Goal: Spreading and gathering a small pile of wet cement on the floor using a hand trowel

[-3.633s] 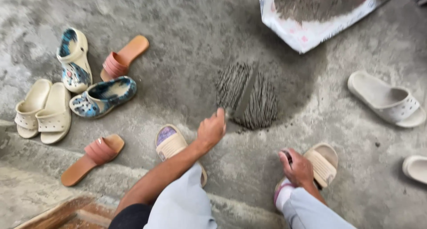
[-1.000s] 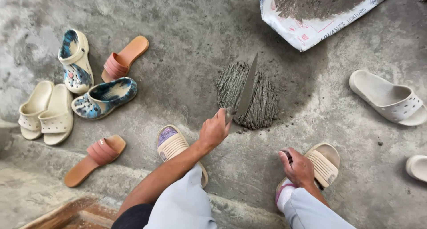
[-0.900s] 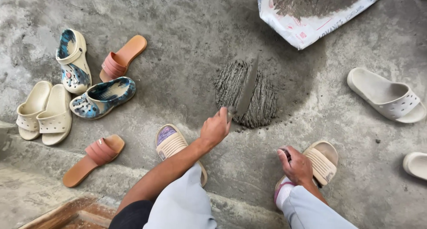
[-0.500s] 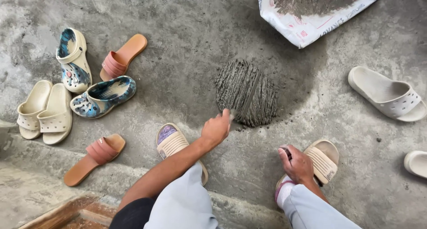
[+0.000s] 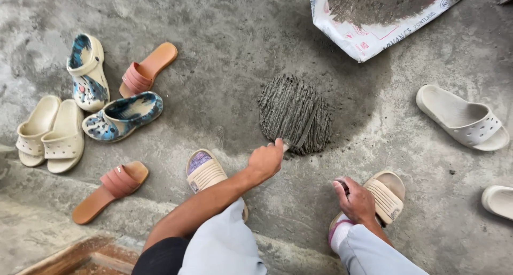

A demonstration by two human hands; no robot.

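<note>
With the trowel (image 5: 305,129) gripped in the left hand (image 5: 265,160) and the right hand (image 5: 355,201) curled loosely at the knee, the blade is best kept flat and drawn evenly across the ridged mortar mound (image 5: 294,113).

Floor: rough grey concrete (image 5: 224,34), mottled and stained, darker and damp toward the middle, with a raised concrete step (image 5: 37,221) along the lower left. Wooden edge (image 5: 80,256) at the bottom left corner. Light: even, soft daylight, faint shadows.
</note>
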